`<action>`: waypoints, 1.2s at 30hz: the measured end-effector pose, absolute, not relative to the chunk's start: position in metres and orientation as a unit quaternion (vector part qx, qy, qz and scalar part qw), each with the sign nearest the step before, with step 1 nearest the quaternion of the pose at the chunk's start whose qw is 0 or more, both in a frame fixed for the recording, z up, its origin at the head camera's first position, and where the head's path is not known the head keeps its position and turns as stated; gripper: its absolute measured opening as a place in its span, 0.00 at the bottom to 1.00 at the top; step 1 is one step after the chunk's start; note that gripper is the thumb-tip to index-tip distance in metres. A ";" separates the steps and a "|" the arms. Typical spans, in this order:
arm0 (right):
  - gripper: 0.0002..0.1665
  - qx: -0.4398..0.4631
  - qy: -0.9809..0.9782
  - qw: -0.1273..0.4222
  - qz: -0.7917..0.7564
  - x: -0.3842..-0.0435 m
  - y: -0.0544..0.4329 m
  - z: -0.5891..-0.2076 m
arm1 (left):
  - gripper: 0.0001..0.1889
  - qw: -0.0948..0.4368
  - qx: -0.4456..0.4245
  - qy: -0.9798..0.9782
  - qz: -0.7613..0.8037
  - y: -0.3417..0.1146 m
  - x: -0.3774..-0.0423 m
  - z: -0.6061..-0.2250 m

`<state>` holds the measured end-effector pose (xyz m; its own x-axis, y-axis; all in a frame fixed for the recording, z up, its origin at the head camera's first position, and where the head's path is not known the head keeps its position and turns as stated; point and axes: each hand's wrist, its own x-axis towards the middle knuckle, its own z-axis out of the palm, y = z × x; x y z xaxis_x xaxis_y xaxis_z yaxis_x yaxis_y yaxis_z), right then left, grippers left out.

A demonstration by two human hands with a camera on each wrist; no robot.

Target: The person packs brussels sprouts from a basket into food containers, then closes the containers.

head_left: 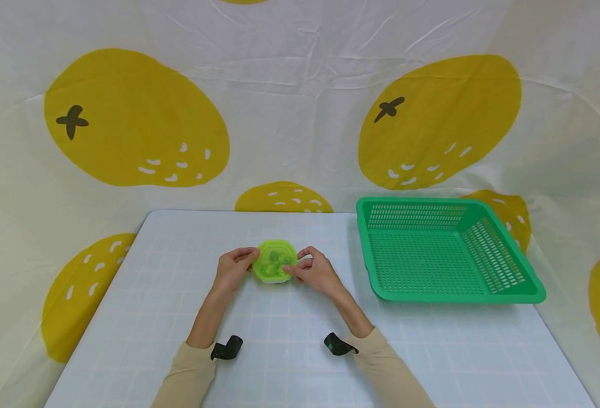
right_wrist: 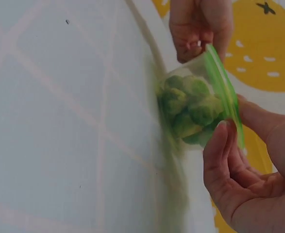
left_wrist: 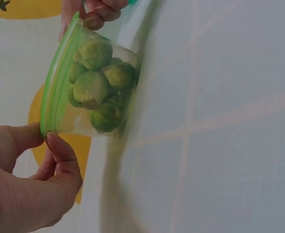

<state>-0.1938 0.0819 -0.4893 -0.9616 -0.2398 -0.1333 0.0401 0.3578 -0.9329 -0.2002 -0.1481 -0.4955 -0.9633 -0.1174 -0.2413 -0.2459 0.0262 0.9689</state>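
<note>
A small clear food container with a bright green lid stands on the table, between both hands. Through its wall show several Brussels sprouts. The lid sits on the container's rim; whether it is fully sealed I cannot tell. At the left side, my left hand pinches the lid's edge between thumb and fingertips, as the left wrist view also shows. Opposite it, my right hand holds the edge at the right, thumb on top of the lid and index fingertip against the side just below.
A green plastic basket with slotted walls stands at the right rear of the table, and nothing shows inside it. The table has a pale blue checked surface. Behind it hangs a white cloth printed with large yellow fruits.
</note>
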 end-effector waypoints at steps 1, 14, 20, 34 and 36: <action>0.28 -0.064 0.814 0.122 -0.564 -0.193 0.082 -0.490 | 0.20 0.048 -0.125 0.716 0.685 -0.148 -0.200 -0.495; 0.10 -0.086 0.845 0.032 -0.526 -0.188 0.091 -0.479 | 0.19 0.027 -0.098 0.737 0.669 -0.156 -0.195 -0.488; 0.04 -0.104 0.857 -0.014 -0.505 -0.186 0.097 -0.469 | 0.18 0.020 -0.087 0.750 0.655 -0.158 -0.193 -0.478; 0.02 -0.195 0.863 -0.097 -0.455 -0.183 0.113 -0.448 | 0.17 -0.017 -0.047 0.814 0.579 -0.169 -0.186 -0.457; 0.02 -0.210 0.864 -0.104 -0.446 -0.182 0.117 -0.445 | 0.17 -0.022 -0.045 0.824 0.565 -0.171 -0.185 -0.455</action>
